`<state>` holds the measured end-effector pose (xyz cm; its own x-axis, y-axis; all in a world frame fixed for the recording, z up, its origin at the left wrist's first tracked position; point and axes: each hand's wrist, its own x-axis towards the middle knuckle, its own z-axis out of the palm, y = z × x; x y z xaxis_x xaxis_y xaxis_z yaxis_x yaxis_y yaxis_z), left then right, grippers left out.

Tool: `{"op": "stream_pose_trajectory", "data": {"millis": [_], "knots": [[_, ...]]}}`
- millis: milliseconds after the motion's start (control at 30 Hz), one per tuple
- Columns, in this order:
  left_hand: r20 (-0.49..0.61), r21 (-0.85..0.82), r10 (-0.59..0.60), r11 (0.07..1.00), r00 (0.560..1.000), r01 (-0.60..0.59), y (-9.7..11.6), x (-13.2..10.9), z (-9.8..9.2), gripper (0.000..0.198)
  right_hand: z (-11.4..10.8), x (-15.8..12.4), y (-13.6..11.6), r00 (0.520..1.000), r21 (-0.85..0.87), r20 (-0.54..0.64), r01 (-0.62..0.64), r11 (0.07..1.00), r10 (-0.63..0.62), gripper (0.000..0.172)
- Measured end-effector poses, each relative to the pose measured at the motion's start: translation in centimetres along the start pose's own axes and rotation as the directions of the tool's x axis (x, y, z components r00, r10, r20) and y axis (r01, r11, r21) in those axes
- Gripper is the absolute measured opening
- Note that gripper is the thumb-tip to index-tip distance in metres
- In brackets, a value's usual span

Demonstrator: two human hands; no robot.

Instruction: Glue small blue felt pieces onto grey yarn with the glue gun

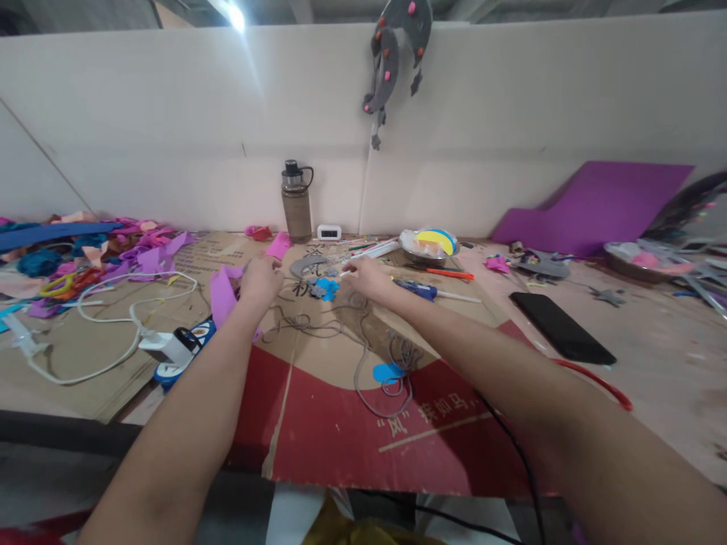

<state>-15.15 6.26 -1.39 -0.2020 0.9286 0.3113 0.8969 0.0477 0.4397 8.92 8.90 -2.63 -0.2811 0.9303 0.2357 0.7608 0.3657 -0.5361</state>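
Note:
My left hand [263, 277] is over the cardboard, its fingers curled together beside a pink felt piece [279, 246] and a purple felt strip [225, 297]. To its right, my right hand [366, 277] has thumb and fingers pinched; whatever is between them is too small to make out. Small bright blue pieces [326, 288] and a curved grey felt piece [307, 265] lie between the hands. Thin grey string [307, 327] trails in loops over the cardboard, tangled near a blue felt disc [387, 372].
A bottle [296, 208] and small white clock [329, 232] stand by the wall. Felt scraps [85, 253] and a white cable [85, 375] lie left. Right are a bowl [425, 257], blue-handled screwdriver [417, 288], black phone [562, 327] and purple sheet [596, 208].

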Motion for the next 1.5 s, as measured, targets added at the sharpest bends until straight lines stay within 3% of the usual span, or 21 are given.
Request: {"op": "stream_pose_trajectory", "data": {"millis": [100,300,433,533,633,767,900,967,1067,1167,1267,1500], "knots": [[-0.013,-0.010,0.121,0.993,0.993,-0.121,0.3,0.2,0.3,0.030,2.2,0.0,-2.2,0.977,-0.142,0.127,0.189,0.972,-0.172,0.031],[0.084,-0.081,0.247,0.967,0.965,-0.241,0.5,-0.1,1.3,0.028,4.3,0.6,-4.0,0.964,-0.173,0.214,0.199,0.965,-0.160,0.030],[0.122,-0.129,0.297,0.951,0.947,-0.282,0.7,-0.3,1.7,0.035,4.0,1.7,-3.3,0.953,0.060,0.230,0.189,0.980,-0.198,0.024],[0.164,-0.205,0.356,0.925,0.920,-0.321,0.8,-0.3,2.1,0.039,3.6,2.4,-2.6,0.961,0.376,0.259,-0.005,0.927,-0.100,0.026],[0.197,-0.253,0.387,0.908,0.901,-0.335,0.8,-0.4,2.5,0.039,3.4,2.6,-2.2,0.970,0.505,0.241,-0.103,0.857,-0.026,0.021],[0.207,-0.215,0.352,0.927,0.913,-0.308,0.9,-0.5,2.4,0.039,3.3,2.2,-2.2,0.982,0.387,0.168,0.015,0.922,-0.086,0.017],[0.231,-0.161,0.301,0.950,0.925,-0.268,1.0,-0.5,2.0,0.037,3.3,1.4,-2.7,0.931,0.271,0.216,0.232,0.934,-0.293,0.020],[0.261,-0.130,0.298,0.953,0.918,-0.272,0.9,-0.6,1.8,0.034,3.4,1.0,-3.0,0.908,0.250,0.244,0.280,0.927,-0.341,0.017],[0.266,-0.086,0.327,0.945,0.907,-0.315,0.5,-0.4,2.0,0.034,3.7,0.1,-3.7,0.916,0.168,0.268,0.260,0.951,-0.298,0.012],[0.235,-0.064,0.435,0.899,0.869,-0.433,-0.2,-0.1,2.6,0.040,4.1,-1.0,-4.6,0.928,0.000,0.280,0.255,0.967,-0.245,0.031],[0.261,-0.023,0.493,0.863,0.830,-0.505,-0.6,0.3,3.1,0.037,4.3,-2.0,-5.4,0.917,-0.110,0.297,0.309,0.945,-0.266,0.034],[0.314,0.026,0.415,0.895,0.854,-0.445,-0.8,0.3,3.6,0.026,4.1,-2.3,-6.4,0.925,-0.127,0.333,0.236,0.963,-0.183,0.020]]}}
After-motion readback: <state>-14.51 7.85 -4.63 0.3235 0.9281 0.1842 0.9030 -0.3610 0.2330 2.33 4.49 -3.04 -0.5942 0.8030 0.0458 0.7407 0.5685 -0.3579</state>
